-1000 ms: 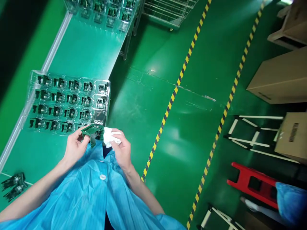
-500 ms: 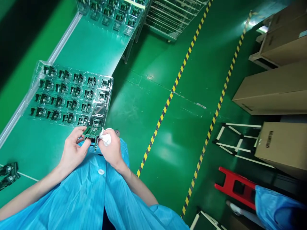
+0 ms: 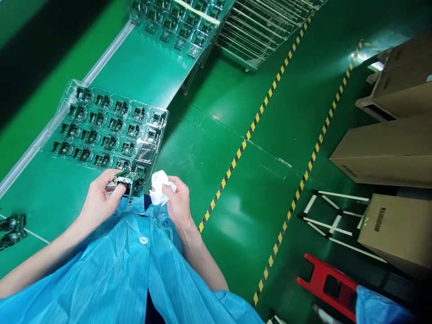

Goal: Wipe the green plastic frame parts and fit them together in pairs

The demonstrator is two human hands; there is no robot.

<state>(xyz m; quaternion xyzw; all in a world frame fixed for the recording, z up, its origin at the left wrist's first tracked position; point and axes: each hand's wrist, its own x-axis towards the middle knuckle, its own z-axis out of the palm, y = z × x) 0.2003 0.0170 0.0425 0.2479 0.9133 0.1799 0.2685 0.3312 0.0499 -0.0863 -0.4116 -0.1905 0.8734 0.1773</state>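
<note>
A blue garment [image 3: 108, 270] is filling the bottom of the frame, and above it, left of centre, the left hand [image 3: 101, 193] is grasping a board assembly [image 3: 131, 179], its grip pinched on the piece's left end, with the thumb showing below and the fingers partly hidden behind. Nearer the centre, the right hand [image 3: 179, 202] is clutching a crumpled white cloth [image 3: 160, 189], its grip closed between thumb and bent fingers; the cloth is hanging just beside the assembly, apart from it. The assembly is showing a green upper face, a pale strip along its near edge and a narrow part jutting downward; finer detail is too small to tell. Some dark parts [image 3: 11, 231] are lying at the left edge. Just beyond the hands, a clear plastic tray [image 3: 146, 153] is resting on the green table [image 3: 148, 74], carrying rows of dark components [image 3: 115, 124]. A red stool [image 3: 332, 285] and a cardboard box [image 3: 398, 229] are occupying the right side, past yellow-and-black tape [image 3: 241, 148] that is crossing the green floor [image 3: 219, 153]. At the top, a second tray [image 3: 194, 50] is sitting farther along the table, and a wire cart [image 3: 261, 29] is standing beside it.
</note>
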